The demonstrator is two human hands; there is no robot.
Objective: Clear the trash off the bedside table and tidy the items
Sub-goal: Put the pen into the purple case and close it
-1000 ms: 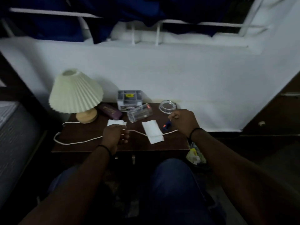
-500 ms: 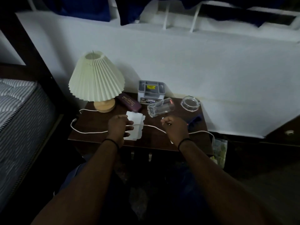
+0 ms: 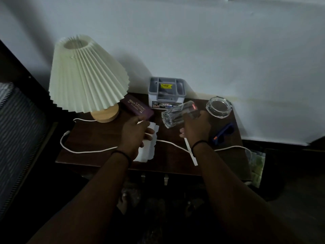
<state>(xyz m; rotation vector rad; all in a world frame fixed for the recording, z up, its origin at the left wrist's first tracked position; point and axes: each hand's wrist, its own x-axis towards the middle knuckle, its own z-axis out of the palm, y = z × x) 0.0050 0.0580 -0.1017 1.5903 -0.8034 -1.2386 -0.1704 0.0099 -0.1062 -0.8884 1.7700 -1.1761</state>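
So on the counter [image 3: 105,150]: one lamp [image 3: 88,74], one glasses case [image 3: 139,107] reading "PRINCE OPTICALS", one grey organiser box [image 3: 166,92], one glass ashtray [image 3: 218,106], one pair of blue sunglasses [image 3: 223,133], one white cable [image 3: 88,151]. Left hand [image 3: 135,134] presses on the crumpled tissue [image 3: 146,150], fingers loose. Right hand [image 3: 196,127], holding a paper strip [image 3: 190,154] half a second ago, has now wrapped around the tipped tumbler [image 3: 179,114] (red label, can't read it).

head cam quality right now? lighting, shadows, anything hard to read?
Head view: dim and underexposed; forearms and floor near black. The lamp is off and throws a soft shadow on the wall. The tipped glass under the right hand shows little glare. The left hand rests on white tissue. Wide-angle bowing at the edges.
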